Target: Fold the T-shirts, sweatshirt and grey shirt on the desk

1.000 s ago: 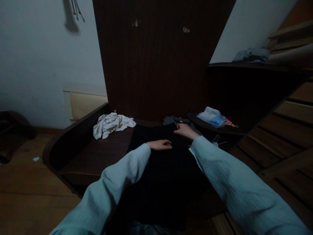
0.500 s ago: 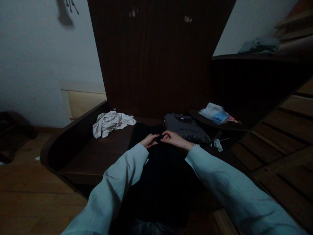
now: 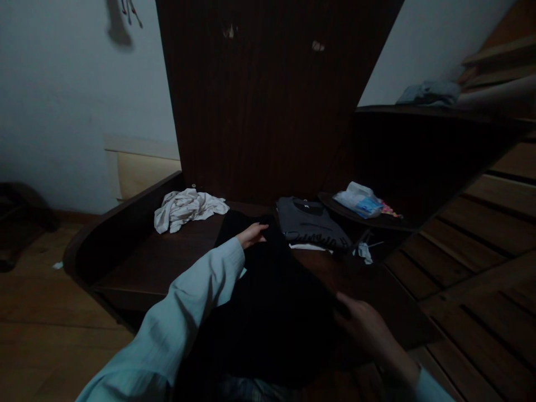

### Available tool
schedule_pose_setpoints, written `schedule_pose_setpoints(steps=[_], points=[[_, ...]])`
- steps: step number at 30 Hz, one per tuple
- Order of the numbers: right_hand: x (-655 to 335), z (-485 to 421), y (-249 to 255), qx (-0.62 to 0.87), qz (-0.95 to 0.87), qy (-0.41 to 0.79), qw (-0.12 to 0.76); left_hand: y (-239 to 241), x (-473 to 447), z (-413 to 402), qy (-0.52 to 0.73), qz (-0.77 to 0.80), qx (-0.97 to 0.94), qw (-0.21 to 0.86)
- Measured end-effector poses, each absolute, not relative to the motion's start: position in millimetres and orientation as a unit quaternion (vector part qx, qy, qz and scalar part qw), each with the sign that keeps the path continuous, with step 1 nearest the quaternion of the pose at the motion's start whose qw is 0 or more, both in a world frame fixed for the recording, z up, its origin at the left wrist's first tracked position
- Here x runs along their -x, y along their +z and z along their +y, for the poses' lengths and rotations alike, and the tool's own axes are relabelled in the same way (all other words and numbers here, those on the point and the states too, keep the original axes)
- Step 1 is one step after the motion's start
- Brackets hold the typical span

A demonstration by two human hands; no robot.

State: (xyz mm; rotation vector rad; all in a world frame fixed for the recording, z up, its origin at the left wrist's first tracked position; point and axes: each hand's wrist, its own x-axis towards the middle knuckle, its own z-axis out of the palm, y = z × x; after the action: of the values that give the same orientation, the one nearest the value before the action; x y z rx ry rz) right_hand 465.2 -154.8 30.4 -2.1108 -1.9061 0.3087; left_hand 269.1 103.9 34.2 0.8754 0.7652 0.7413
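A black garment (image 3: 280,312) lies across the dark wooden bench and hangs toward me; its exact kind is too dark to tell. My left hand (image 3: 253,234) is closed on its upper part, thumb and fingers pinching the cloth. Lower down, at the garment's right edge, my right hand (image 3: 366,329) is closed round a fold of the black cloth, slightly blurred. A folded grey T-shirt (image 3: 307,220) with dark lettering rests just right of the garment's far end.
A crumpled white cloth (image 3: 188,209) sits on the bench (image 3: 163,262) at left. Plastic packs (image 3: 360,201) lie on a small corner shelf at right. A tall dark panel (image 3: 268,111) rises behind the bench. Wooden slats (image 3: 473,245) stand along the right side.
My right hand has moved down and right from beside my left hand to the garment's right edge, drawing that edge outward. My left hand stays near the top, now pinching the cloth.
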Motion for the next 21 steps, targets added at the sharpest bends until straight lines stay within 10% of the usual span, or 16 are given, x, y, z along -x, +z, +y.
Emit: schedule_pose_setpoints(steps=[21], points=[[-286,-139,0,0.624,-0.776,0.094,0.023,21,-257,156,0.333,0.497,-0.549,0.584]])
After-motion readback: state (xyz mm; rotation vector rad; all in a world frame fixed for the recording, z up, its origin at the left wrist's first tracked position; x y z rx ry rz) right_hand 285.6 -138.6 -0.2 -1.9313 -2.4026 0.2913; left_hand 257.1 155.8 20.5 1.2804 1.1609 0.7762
